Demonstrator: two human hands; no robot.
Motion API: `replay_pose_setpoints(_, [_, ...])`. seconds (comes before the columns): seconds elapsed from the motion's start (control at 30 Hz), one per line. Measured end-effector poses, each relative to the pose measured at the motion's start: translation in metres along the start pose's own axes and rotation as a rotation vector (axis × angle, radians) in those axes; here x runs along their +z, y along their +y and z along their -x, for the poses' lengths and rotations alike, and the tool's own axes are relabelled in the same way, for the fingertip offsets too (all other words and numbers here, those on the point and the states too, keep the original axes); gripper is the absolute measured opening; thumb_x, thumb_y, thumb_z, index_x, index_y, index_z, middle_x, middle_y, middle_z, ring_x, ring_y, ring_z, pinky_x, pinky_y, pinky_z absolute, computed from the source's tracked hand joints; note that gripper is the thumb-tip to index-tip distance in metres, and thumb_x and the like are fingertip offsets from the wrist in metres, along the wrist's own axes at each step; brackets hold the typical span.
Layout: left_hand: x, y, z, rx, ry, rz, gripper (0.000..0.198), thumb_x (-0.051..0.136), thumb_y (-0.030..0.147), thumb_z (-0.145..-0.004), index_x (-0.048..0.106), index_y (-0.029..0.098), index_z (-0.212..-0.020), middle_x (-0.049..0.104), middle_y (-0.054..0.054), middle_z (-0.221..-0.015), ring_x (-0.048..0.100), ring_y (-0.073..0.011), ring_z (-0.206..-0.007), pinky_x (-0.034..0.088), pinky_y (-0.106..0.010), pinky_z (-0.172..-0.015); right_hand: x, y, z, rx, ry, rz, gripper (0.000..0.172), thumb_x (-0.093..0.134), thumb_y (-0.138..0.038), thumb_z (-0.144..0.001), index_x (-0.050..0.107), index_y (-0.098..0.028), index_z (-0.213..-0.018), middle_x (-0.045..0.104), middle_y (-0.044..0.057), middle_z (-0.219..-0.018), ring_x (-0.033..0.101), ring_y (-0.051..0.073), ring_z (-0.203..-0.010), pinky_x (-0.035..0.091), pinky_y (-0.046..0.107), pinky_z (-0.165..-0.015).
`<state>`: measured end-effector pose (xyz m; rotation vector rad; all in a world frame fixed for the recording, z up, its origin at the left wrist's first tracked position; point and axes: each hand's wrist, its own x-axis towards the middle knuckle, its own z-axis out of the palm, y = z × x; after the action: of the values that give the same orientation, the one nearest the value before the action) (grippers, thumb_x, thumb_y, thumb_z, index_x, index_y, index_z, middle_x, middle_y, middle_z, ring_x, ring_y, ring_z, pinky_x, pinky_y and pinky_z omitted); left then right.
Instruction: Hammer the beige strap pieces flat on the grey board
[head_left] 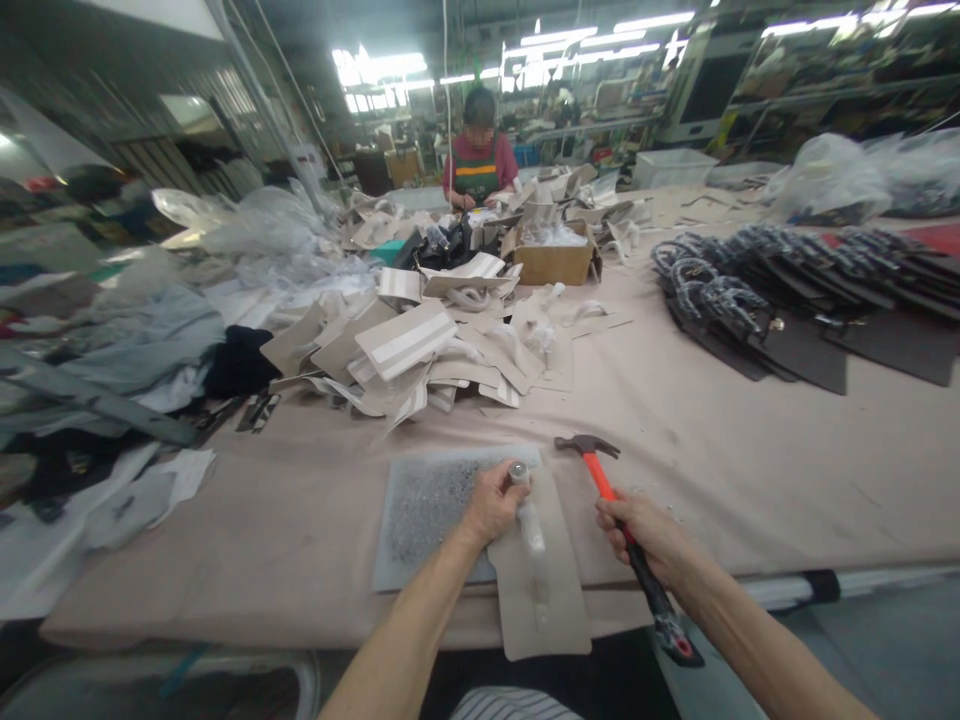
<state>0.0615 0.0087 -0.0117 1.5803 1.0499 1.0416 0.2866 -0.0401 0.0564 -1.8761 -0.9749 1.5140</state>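
Two bare hands work at the near edge of a long, beige-covered surface. The left hand has its grip closed around a small silver metal cylinder, held upright with its lower end on a flat beige cut-out panel. That panel lies partly on a speckled grey rectangular pad and overhangs the near edge of the surface towards the person. The right hand, just to the right of the panel, has its grip wrapped tight around the handle of a claw hammer with an orange and black handle. The dark head of the hammer points away from the person and sits close to the cylinder, to its right; whether it rests on the surface or is held just above it I cannot tell.

Further in, towards the middle, lies a loose heap of beige cut pieces, and behind it stands an open brown cardboard box. Along the right edge are rows of dark flat bags with braided handles. Crumpled grey cloth covers the left edge. At the far edge another person in a red top and green apron bends over the surface.
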Motion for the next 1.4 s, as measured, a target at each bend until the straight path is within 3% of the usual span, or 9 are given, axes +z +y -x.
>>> replay_pose_setpoints(0.2, [0.002, 0.0, 0.005, 0.033, -0.003, -0.046, 0.014, 0.059, 0.017, -0.079, 0.065, 0.017, -0.091, 0.063, -0.001, -0.078, 0.056, -0.0159, -0.071, 0.042, -0.024, -0.068, 0.004, -0.021, 0.042, -0.666, 0.272, 0.6, 0.029, 0.038, -0.048, -0.096, 0.041, -0.025, -0.078, 0.046, -0.004, -0.056, 0.045, 0.015, -0.049, 0.027, 0.027, -0.05])
replay_pose_setpoints(0.37, [0.004, -0.004, 0.005, 0.03, 0.007, -0.096, 0.006, 0.06, 0.019, -0.078, 0.063, 0.017, -0.083, 0.056, 0.002, -0.068, 0.049, -0.0143, -0.063, 0.037, -0.024, -0.062, -0.008, -0.033, 0.053, -0.902, 0.275, 1.069, 0.023, 0.037, -0.031, -0.098, 0.044, -0.023, -0.078, 0.048, -0.003, -0.051, 0.038, 0.014, -0.039, 0.013, 0.03, -0.048])
replay_pose_setpoints(0.53, [0.003, 0.0, 0.005, 0.081, -0.016, -0.101, 0.008, 0.058, 0.018, -0.08, 0.064, 0.018, -0.086, 0.059, 0.0, -0.076, 0.054, -0.0159, -0.072, 0.04, -0.025, -0.069, -0.021, -0.087, 0.088, -1.15, 0.682, 0.78, 0.03, 0.04, -0.042, -0.102, 0.046, -0.023, -0.08, 0.044, -0.005, -0.052, 0.04, 0.012, -0.041, 0.025, 0.026, -0.046])
replay_pose_setpoints(0.63, [0.003, -0.001, 0.005, 0.08, -0.021, -0.107, 0.01, 0.058, 0.018, -0.081, 0.065, 0.018, -0.089, 0.061, 0.0, -0.078, 0.055, -0.0159, -0.073, 0.041, -0.025, -0.07, -0.012, -0.079, 0.089, -1.194, 0.81, 0.62, 0.027, 0.041, -0.039, -0.104, 0.049, -0.022, -0.085, 0.046, -0.005, -0.054, 0.043, 0.013, -0.042, 0.031, 0.026, -0.047])
replay_pose_setpoints(0.7, [0.003, -0.005, 0.005, 0.075, -0.014, -0.127, 0.009, 0.059, 0.02, -0.081, 0.065, 0.018, -0.088, 0.059, 0.001, -0.074, 0.053, -0.0155, -0.069, 0.04, -0.025, -0.067, -0.004, -0.051, 0.074, -1.212, 0.602, 0.796, 0.03, 0.036, -0.035, -0.104, 0.048, -0.022, -0.079, 0.047, -0.003, -0.051, 0.044, 0.013, -0.04, 0.027, 0.027, -0.045])
replay_pose_setpoints(0.87, [0.004, -0.008, 0.008, 0.057, -0.006, -0.131, 0.027, 0.061, 0.017, -0.079, 0.07, 0.017, -0.103, 0.064, 0.0, -0.076, 0.055, -0.0161, -0.069, 0.042, -0.025, -0.067, -0.004, 0.0, 0.042, -0.731, 0.214, 1.183, 0.024, 0.036, -0.03, -0.103, 0.052, -0.021, -0.087, 0.059, 0.002, -0.057, 0.053, 0.017, -0.046, 0.014, 0.031, -0.049])
replay_pose_setpoints(1.1, [0.006, 0.005, 0.007, 0.058, -0.001, -0.094, 0.014, 0.062, 0.014, -0.079, 0.069, 0.017, -0.091, 0.063, 0.0, -0.076, 0.056, -0.0168, -0.072, 0.043, -0.025, -0.07, -0.02, 0.018, 0.006, -0.334, 0.199, 1.158, 0.022, 0.036, -0.029, -0.104, 0.055, -0.019, -0.097, 0.068, 0.009, -0.078, 0.067, 0.026, -0.072, 0.034, 0.03, -0.058])
replay_pose_setpoints(1.27, [0.009, 0.003, 0.007, 0.031, 0.009, -0.04, 0.01, 0.063, 0.016, -0.077, 0.067, 0.017, -0.085, 0.062, 0.0, -0.075, 0.055, -0.0167, -0.072, 0.041, -0.024, -0.068, 0.004, 0.04, -0.018, -0.608, 0.461, 1.095, 0.035, 0.043, -0.028, -0.097, 0.059, -0.011, -0.123, 0.062, 0.023, -0.126, 0.061, 0.037, -0.113, 0.049, 0.047, -0.089])
replay_pose_setpoints(1.4, [0.015, 0.001, 0.005, 0.002, 0.025, 0.01, 0.011, 0.065, 0.018, -0.074, 0.068, 0.017, -0.084, 0.062, 0.001, -0.073, 0.054, -0.0165, -0.07, 0.042, -0.024, -0.067, 0.065, 0.063, -0.011, -0.681, 0.256, 0.843, 0.057, 0.049, -0.042, -0.094, 0.052, -0.014, -0.143, 0.063, 0.02, -0.132, 0.063, 0.035, -0.118, 0.052, 0.045, -0.097])
